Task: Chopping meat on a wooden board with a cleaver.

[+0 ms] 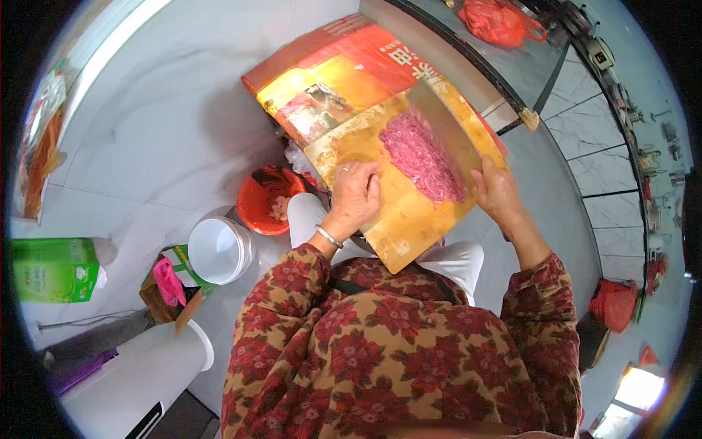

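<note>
Minced pink-red meat [421,156] lies in a long heap on a worn wooden chopping board [395,236]. My right hand [496,189] grips a cleaver at the board's right edge. The cleaver's wide blade [452,118], blurred by motion, stands along the right side of the meat, and its handle is mostly hidden in the hand. My left hand [356,189] rests on the board to the left of the meat, its fingers curled in and nothing visible in them. Beneath the board is a red and yellow printed cardboard box [340,60].
An orange-red bucket [249,206] with pale pieces inside stands by my left knee, beside a white plastic bucket [216,249]. An opened carton [159,307] and a white bin [137,378] are at lower left. A dark-edged counter [493,82] curves along the right.
</note>
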### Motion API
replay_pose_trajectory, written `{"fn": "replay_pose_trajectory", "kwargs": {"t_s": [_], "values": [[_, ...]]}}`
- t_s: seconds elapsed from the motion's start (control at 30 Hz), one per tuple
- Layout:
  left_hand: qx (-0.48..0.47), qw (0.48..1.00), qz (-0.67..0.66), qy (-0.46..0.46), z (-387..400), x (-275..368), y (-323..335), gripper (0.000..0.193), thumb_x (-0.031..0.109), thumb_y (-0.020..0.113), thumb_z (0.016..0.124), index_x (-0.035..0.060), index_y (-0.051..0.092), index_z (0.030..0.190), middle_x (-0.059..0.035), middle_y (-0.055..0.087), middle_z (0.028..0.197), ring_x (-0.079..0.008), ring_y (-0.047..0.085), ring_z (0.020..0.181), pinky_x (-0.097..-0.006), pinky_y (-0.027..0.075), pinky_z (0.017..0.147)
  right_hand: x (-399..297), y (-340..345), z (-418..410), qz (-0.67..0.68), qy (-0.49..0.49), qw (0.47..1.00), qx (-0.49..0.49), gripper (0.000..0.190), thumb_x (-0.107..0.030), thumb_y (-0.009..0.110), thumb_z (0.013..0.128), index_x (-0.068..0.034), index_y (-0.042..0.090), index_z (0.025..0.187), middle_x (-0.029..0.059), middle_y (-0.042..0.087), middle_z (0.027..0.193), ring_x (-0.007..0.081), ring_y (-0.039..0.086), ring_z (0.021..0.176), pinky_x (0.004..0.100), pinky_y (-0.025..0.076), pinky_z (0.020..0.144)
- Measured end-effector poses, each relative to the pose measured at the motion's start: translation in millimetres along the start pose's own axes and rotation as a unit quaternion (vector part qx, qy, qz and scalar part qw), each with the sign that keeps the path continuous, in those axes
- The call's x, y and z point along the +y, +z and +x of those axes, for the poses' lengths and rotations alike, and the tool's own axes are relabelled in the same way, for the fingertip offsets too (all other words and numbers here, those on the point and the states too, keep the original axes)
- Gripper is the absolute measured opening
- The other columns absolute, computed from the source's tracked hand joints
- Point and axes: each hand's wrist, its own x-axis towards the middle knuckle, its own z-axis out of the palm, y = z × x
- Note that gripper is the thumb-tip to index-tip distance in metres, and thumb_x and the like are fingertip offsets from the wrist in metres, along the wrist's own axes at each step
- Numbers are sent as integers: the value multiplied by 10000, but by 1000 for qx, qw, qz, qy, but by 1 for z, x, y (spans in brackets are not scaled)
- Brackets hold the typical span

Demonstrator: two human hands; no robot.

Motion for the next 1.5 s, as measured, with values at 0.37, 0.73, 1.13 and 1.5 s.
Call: {"fn": "replay_pose_trajectory", "kwargs": {"t_s": [0.37,0.73,1.13,1.5], "values": [[-18,999,22,-35,-5,5,0,152,30,537,729,28,569,877,-133,565,759,-320,536,743,-400,403,725,8,5,-2,22,43,998,34,183,-155,561,798,-13,474,875,214,583,691,407,580,682,475,455,583],[-26,999,24,-18,-1,4,5,149,35,531,739,38,573,883,-112,549,724,-294,526,720,-390,396,688,18,18,-13,-20,10,1000,-16,203,-164,566,800,2,472,870,217,565,648,403,569,628,485,452,566],[-14,999,39,3,-3,-2,9,144,25,539,735,44,574,873,-110,573,753,-293,539,734,-377,402,693,18,17,-8,-26,24,998,-59,231,-172,541,819,16,453,922,232,573,679,406,580,665,478,457,569],[-17,999,34,5,-3,2,10,166,0,526,723,48,565,877,-100,573,754,-293,537,740,-385,397,690,4,0,-1,-4,55,996,-74,261,-197,544,823,17,471,955,221,596,721,391,596,708,475,463,616]]}}
